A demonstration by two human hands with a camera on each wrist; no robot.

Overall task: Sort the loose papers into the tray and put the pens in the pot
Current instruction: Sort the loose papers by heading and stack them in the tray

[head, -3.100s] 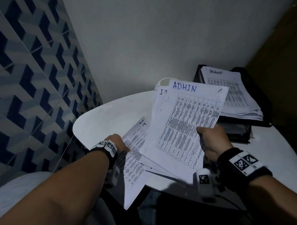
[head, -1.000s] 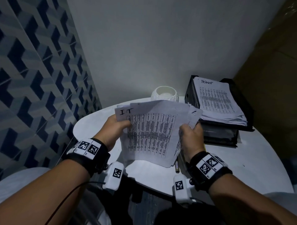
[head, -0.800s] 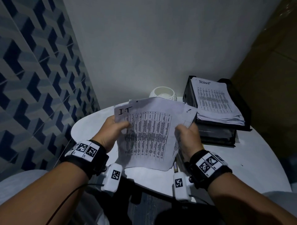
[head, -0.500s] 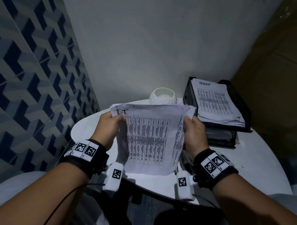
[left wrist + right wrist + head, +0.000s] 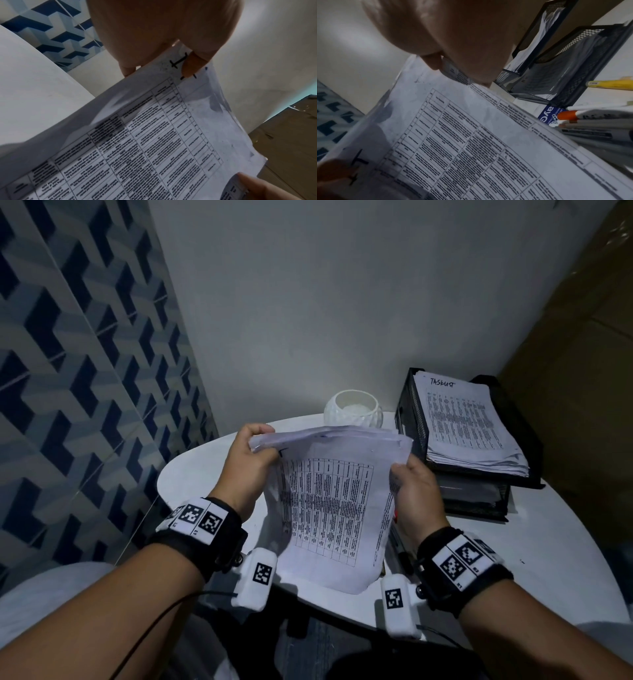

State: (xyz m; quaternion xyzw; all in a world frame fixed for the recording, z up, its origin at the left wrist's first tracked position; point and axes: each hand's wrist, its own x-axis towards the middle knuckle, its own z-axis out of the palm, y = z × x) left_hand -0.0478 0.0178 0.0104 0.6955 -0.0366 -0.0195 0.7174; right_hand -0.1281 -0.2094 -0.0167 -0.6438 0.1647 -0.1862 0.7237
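Your left hand [image 5: 247, 467] and right hand [image 5: 413, 491] each pinch a side of the paper sheaf [image 5: 334, 505], upright over the table's [image 5: 534, 542] near edge. The tray [image 5: 520, 440] sits at its far right edge.

The sheaf of white printed papers with black ruled tables [image 5: 334, 508] hangs upright above the desk, its top edge curling over and its lower edge near the surface. The black wire-mesh stacked tray [image 5: 510, 419] sits at the back right, a thick pile (headed in handwriting) in its top tier. The white faceted round pot [image 5: 354, 412] stands just left of it. Grey, orange-capped and yellow pens [image 5: 597, 121] lie beside the tray.
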